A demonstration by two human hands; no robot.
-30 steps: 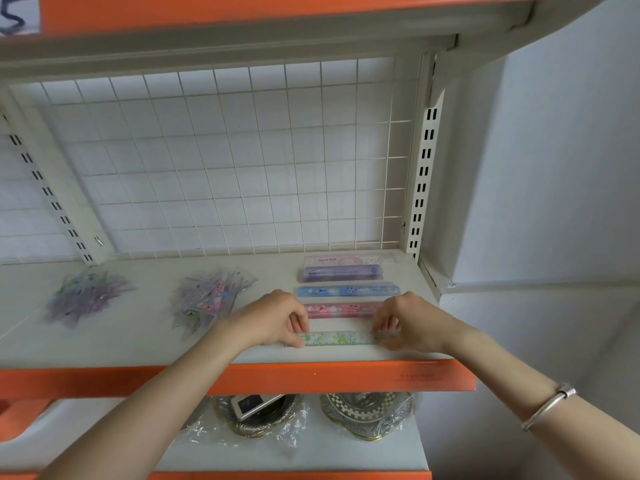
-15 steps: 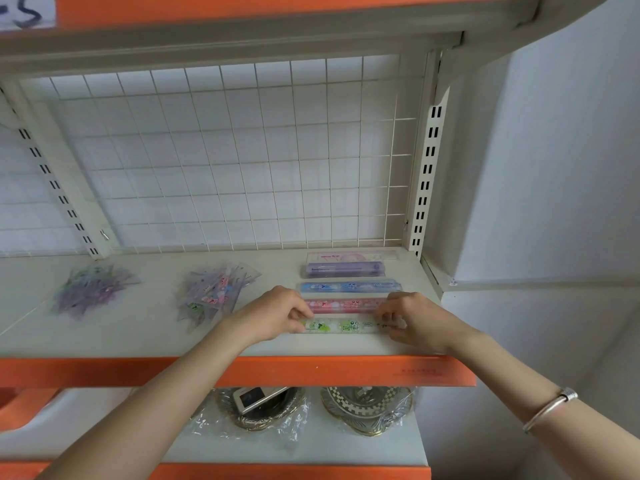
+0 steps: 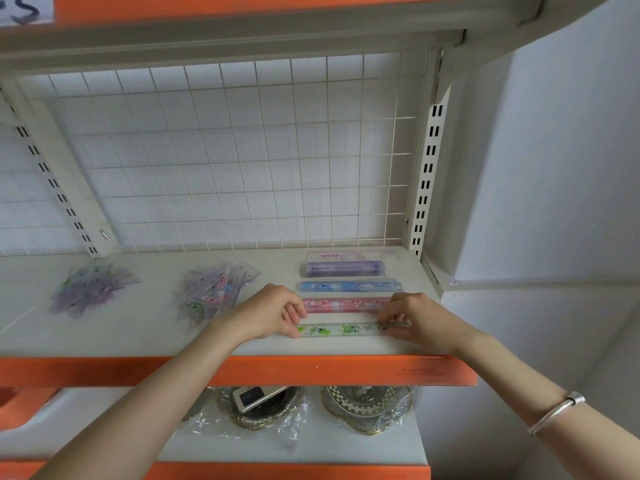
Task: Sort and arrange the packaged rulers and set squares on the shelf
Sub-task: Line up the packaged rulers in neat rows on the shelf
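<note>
Head view, looking forward and down onto a white shelf (image 3: 149, 334) with an orange front lip (image 3: 311, 370).

Left hand (image 3: 273, 315): fingers curled, grip closed on the left end of the green ruler (image 3: 341, 330). Thumb side is hidden, so I cannot tell how the thumb sits.

Right hand (image 3: 415, 318): fingertips curled down, grip closed on the ruler's right end. Silver bracelet (image 3: 554, 412) on that forearm.

The green ruler lies flat on the shelf, near the front edge and parallel to it, on the right side. It is clear plastic with green cartoon print, spanning between the two hands.

Behind it, rulers in a row running front to back, all parallel:
- pink ruler (image 3: 346, 304), just behind the green one, with a narrow gap between them
- blue ruler (image 3: 349, 285), next back
- purple ruler (image 3: 344, 269), further back
- clear pack (image 3: 351, 255), rearmost, close to the wire grid (image 3: 225, 150); its contents are too faint to read

Set squares are in two loose heaps of clear packets: the mid pile (image 3: 214, 291), just left of the left hand, and the left pile (image 3: 90, 289), well apart from it toward the shelf's left side. Both are untidy, with packets fanned at angles.

The slotted upright (image 3: 427, 174) stands at the shelf's right rear corner, with a pale wall (image 3: 554, 168) beyond. On the lower shelf (image 3: 346, 448) sit two ornate dishes in plastic wrap (image 3: 367, 407).
</note>
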